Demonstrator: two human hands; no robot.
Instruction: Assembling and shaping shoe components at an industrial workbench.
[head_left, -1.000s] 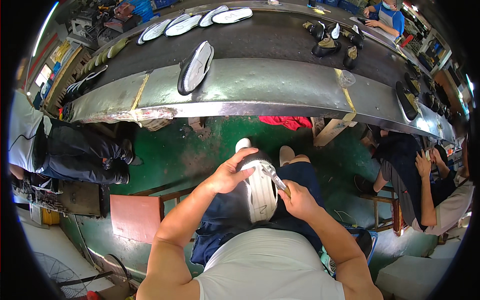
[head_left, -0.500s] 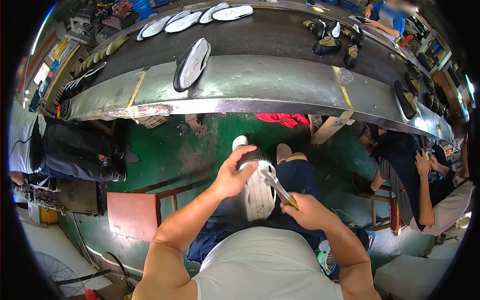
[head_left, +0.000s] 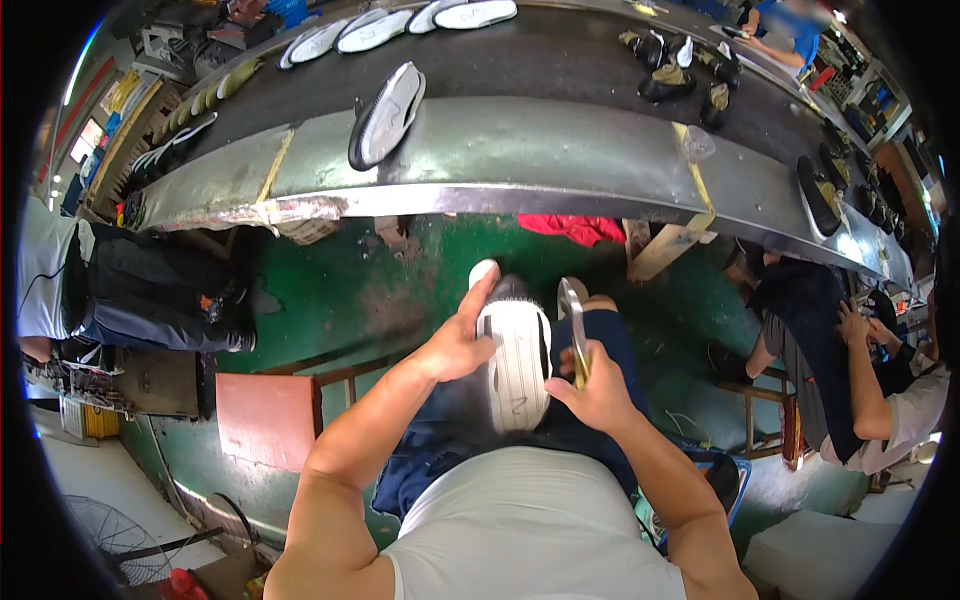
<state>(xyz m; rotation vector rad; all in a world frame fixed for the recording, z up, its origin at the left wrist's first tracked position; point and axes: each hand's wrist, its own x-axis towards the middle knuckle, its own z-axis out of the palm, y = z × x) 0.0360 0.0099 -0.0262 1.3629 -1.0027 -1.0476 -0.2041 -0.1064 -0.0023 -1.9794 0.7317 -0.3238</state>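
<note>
A shoe upper [head_left: 517,370] with a pale, striped underside and a dark, stitched toe rests sole-up on my lap, toe pointing away. My left hand [head_left: 460,345] grips its left side near the toe, thumb bent against the underside and a finger stretched along the edge. On the other side, my right hand [head_left: 602,388] is closed around the yellow handles of metal pincers [head_left: 571,310]. The curved silver head of the pincers points away from me and stands apart from the shoe, to the right of the toe.
Ahead runs a long conveyor bench [head_left: 540,135] with a metal edge. One similar shoe [head_left: 388,118] lies on it, with white-soled ones [head_left: 375,30] behind and dark shoes [head_left: 668,82] farther right. A red-brown stool [head_left: 268,420] stands left. People work at either side.
The pincers have come away from the shoe's toe and swung right and upright in my right hand. My left thumb has slid back from the toe. The view has shifted slightly.
</note>
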